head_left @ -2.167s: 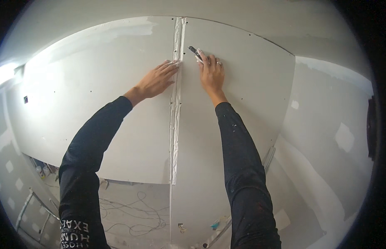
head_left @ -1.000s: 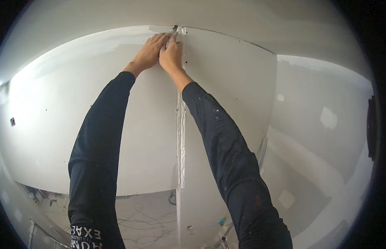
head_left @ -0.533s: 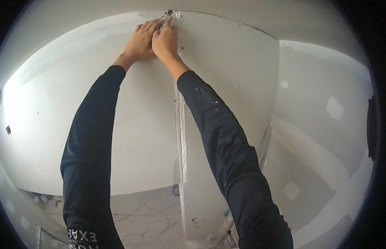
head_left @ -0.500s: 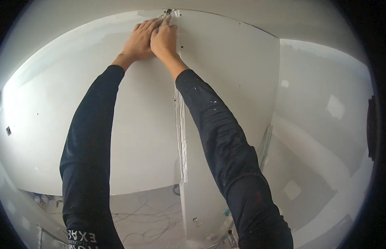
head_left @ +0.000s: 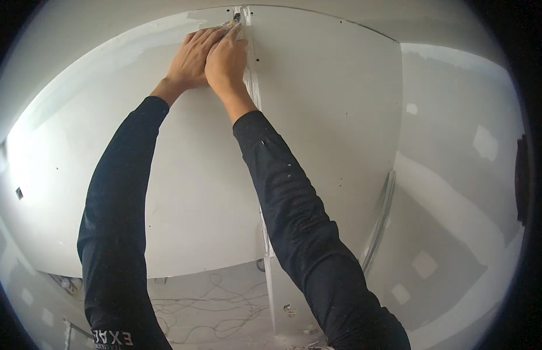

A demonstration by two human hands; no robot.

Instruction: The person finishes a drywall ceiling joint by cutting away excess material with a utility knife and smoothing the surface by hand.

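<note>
Wall surface: two pale boards [head_left: 192,163], one each side of a white vertical seam [head_left: 253,87]. Room: one grey side wall [head_left: 446,111] well right of the seam, bearing at least four light patches [head_left: 485,143]. One dark-ended tool [head_left: 237,17] at the seam's top, gripped by the right hand [head_left: 226,61], fingers closed. Left hand [head_left: 191,59] left of the seam, fingers extended; tips hidden, hold cannot be told.
</note>
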